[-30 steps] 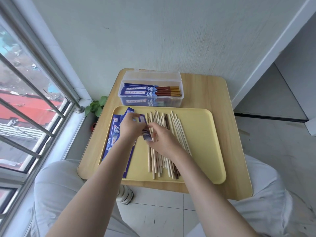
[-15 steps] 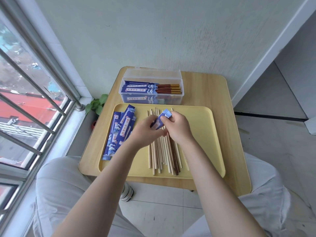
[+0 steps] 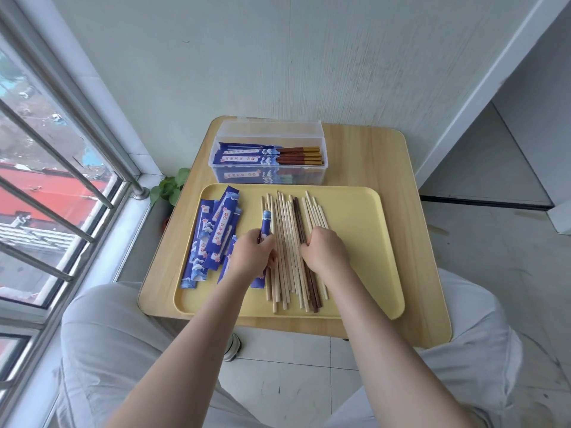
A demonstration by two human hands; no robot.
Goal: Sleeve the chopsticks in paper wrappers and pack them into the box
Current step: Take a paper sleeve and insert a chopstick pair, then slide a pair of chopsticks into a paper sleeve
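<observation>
On the yellow tray (image 3: 364,242) lies a row of bare chopsticks (image 3: 290,223), most pale wood and one pair dark brown (image 3: 299,216). My left hand (image 3: 251,257) grips one blue paper wrapper (image 3: 265,223) that stands lengthwise at the left edge of the chopsticks. My right hand (image 3: 324,251) rests on the chopsticks with curled fingers at the dark pair. A pile of blue wrappers (image 3: 213,236) lies on the tray's left side. The clear plastic box (image 3: 268,159) behind the tray holds several sleeved chopsticks.
The tray sits on a small wooden table (image 3: 398,180) against a white wall. A barred window (image 3: 46,180) runs along the left. A small green plant (image 3: 170,186) is beside the table's left edge. My knees are below the table's front.
Both hands held the wrapper together above the chopsticks; now the left hand alone holds it further left, and the right hand has dropped onto the chopsticks.
</observation>
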